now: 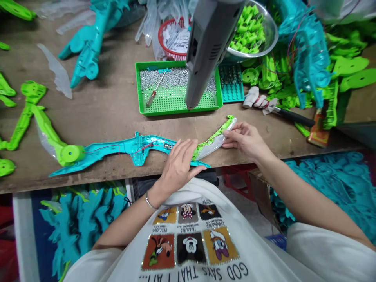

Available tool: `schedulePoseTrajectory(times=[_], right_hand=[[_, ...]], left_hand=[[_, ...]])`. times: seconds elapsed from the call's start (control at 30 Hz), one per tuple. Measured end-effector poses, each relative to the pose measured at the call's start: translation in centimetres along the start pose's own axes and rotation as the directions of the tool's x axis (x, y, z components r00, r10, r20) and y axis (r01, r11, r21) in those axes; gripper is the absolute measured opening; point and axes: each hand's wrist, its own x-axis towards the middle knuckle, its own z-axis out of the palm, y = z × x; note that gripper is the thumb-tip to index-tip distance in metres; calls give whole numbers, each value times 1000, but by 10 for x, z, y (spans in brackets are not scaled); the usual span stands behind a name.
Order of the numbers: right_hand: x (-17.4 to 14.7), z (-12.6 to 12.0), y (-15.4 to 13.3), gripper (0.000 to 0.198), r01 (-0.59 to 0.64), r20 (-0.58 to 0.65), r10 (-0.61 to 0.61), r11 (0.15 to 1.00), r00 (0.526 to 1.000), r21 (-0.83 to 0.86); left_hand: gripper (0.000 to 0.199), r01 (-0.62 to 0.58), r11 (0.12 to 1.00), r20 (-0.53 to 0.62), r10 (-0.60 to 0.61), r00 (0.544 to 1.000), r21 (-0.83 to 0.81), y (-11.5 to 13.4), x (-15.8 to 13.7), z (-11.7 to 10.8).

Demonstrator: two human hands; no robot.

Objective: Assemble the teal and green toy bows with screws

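A turquoise plastic half shell, shaped like a toy bow [123, 145], lies along the front of the table with red wires and small metal parts inside it. My left hand [180, 162] rests flat on its right end, fingers stretched out, hiding the joint there. From that joint a bright green limb [216, 135] slants up to the right, with a translucent plastic blade [214, 145] along its lower side. My right hand [245, 140] pinches this blade near its tip. Another green limb [48, 133] with a round hub is at the bow's left end.
Behind the bow stands a green tray [164, 111] of screws, with a screwdriver [155, 90] in it. A grey electric screwdriver [207, 51] hangs above. Farther back are a red basket [173, 55] and a metal bowl [272, 33] of green parts. A taped-handle hammer [293, 117] lies right.
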Motion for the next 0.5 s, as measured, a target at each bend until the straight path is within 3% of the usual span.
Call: schedulePoseTrajectory(times=[0.1,0.3,0.5], right_hand=[[-2,3,-4,42,-45,-42,44,999,998,-10],[-5,7,-14,35,-127,-63,123,990,990,-57],[-2,2,-15,40,-154,-41,151,984,988,-85]], left_hand=[[77,-20,1000,6,20,1000,10,-1,0,-1],[47,-61,995,43,58,997,83,-2,0,0],[45,-53,994,51,48,998,100,0,1,0]])
